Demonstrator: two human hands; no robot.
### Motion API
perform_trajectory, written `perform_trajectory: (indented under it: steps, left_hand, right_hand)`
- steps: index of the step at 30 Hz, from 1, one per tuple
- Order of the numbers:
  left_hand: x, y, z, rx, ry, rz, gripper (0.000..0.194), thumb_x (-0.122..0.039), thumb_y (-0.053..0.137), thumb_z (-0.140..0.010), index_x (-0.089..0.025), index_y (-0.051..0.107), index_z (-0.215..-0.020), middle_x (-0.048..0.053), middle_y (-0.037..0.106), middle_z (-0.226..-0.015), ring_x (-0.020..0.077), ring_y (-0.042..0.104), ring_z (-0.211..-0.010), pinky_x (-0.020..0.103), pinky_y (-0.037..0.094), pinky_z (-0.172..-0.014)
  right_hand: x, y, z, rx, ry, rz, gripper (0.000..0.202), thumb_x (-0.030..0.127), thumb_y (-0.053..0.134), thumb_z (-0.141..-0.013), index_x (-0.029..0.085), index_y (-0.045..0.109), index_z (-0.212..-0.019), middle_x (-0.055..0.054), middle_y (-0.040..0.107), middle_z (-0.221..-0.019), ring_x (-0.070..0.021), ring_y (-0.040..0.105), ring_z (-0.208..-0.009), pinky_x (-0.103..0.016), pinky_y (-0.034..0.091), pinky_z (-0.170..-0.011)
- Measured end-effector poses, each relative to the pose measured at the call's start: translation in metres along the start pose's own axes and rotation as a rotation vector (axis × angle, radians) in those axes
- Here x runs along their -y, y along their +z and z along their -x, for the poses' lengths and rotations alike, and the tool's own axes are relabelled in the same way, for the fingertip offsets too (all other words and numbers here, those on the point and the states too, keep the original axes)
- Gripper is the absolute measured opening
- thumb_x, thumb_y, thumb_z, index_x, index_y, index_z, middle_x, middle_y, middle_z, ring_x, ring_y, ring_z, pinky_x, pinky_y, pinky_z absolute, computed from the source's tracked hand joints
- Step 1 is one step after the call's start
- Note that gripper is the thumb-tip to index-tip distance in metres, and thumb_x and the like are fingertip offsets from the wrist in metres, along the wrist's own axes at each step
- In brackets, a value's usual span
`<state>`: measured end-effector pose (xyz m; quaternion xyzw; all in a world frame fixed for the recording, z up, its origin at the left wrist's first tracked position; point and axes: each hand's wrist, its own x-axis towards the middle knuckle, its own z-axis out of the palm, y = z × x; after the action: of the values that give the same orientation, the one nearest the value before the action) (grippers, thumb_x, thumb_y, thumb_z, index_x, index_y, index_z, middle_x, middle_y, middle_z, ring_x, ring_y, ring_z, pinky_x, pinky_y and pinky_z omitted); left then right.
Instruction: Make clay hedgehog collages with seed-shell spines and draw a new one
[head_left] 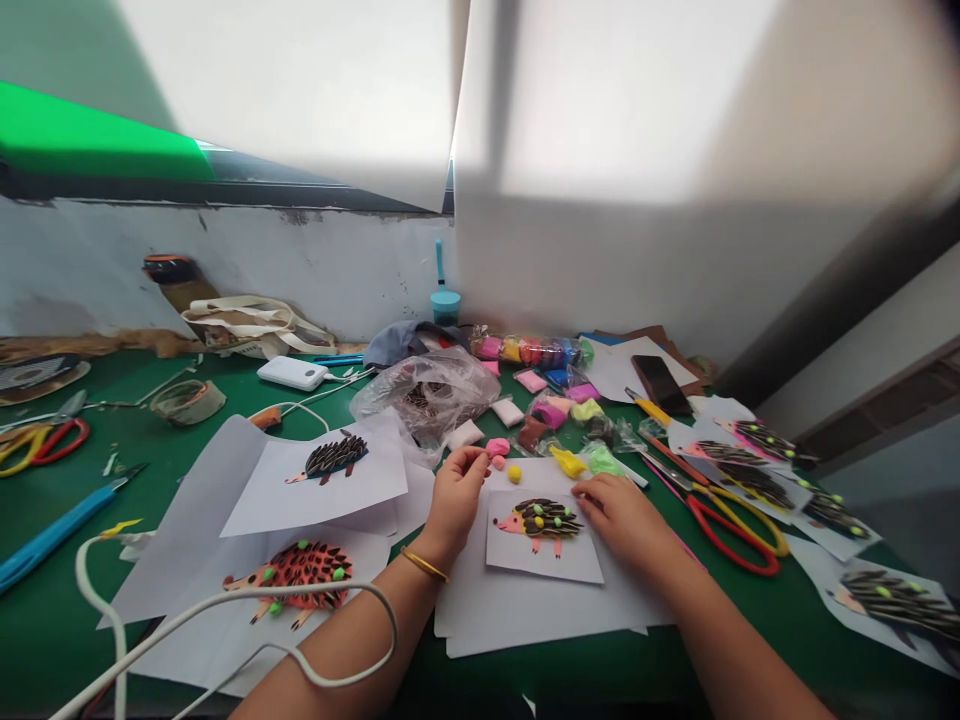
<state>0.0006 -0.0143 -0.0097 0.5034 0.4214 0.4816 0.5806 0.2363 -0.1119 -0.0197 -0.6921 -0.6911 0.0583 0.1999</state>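
Observation:
A hedgehog picture (546,565) with dark seed spines, pink face and legs, and green and yellow dots lies on white sheets (517,622). My left hand (459,498) is above the sheets, left of the picture, thumb and fingertips pinched together; whatever they hold is too small to make out. Pink clay (497,447) and a yellow clay ball (514,474) sit just right of those fingertips. My right hand (619,512) rests by the picture's upper right edge, fingers slightly spread, holding nothing visible. Yellow clay (568,461) and light green clay (602,460) lie behind it.
Two more hedgehog pictures lie left, one (315,500) above another (367,560). A white cable (225,597) crosses my left forearm. Red-yellow scissors (731,520) and several finished pictures are right. Behind are clay packets (531,381), a plastic bag (427,395) and a phone (660,384).

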Motion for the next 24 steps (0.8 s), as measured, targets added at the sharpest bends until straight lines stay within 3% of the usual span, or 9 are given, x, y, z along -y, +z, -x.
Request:
perform_trajectory:
  steps: [8,13,17,24]
  left_hand:
    - [0.003,-0.001,-0.002,-0.004,-0.040,0.031,0.025,-0.040,0.067,-0.077,-0.017,0.067,-0.089,0.002,0.067,-0.083,0.0135,0.058,-0.074,0.025,0.043,-0.070]
    - [-0.002,0.000,0.000,-0.019,-0.078,0.097,0.025,-0.039,0.069,-0.074,-0.018,0.067,-0.086,0.001,0.066,-0.082,0.0125,0.057,-0.074,0.025,0.041,-0.071]
    - [-0.013,0.002,0.003,-0.038,-0.183,0.259,0.025,-0.039,0.073,-0.071,-0.019,0.066,-0.085,0.000,0.065,-0.084,0.0113,0.057,-0.076,0.024,0.041,-0.072]
    - [-0.033,0.003,0.016,-0.150,-0.363,0.546,0.021,-0.027,0.073,-0.067,-0.020,0.062,-0.084,-0.003,0.059,-0.078,0.0079,0.054,-0.072,0.022,0.039,-0.069]
  right_hand:
    - [0.011,-0.003,-0.005,0.049,0.000,-0.016,0.018,0.019,0.052,-0.084,0.022,0.069,-0.082,-0.005,0.069,-0.087,-0.0226,0.062,-0.086,-0.035,0.044,-0.076]
    - [0.019,-0.010,-0.004,0.103,0.079,-0.051,0.018,0.020,0.046,-0.087,0.022,0.063,-0.082,-0.003,0.070,-0.085,-0.0207,0.064,-0.079,-0.029,0.042,-0.064]
    - [0.020,-0.011,-0.003,0.115,0.156,-0.090,0.019,0.025,0.043,-0.090,0.023,0.061,-0.086,-0.001,0.070,-0.077,-0.0194,0.064,-0.069,-0.027,0.040,-0.056]
    - [0.011,-0.004,-0.001,0.100,0.092,-0.201,0.028,0.024,0.048,-0.086,0.023,0.072,-0.100,-0.007,0.075,-0.094,-0.0226,0.069,-0.081,-0.030,0.048,-0.065]
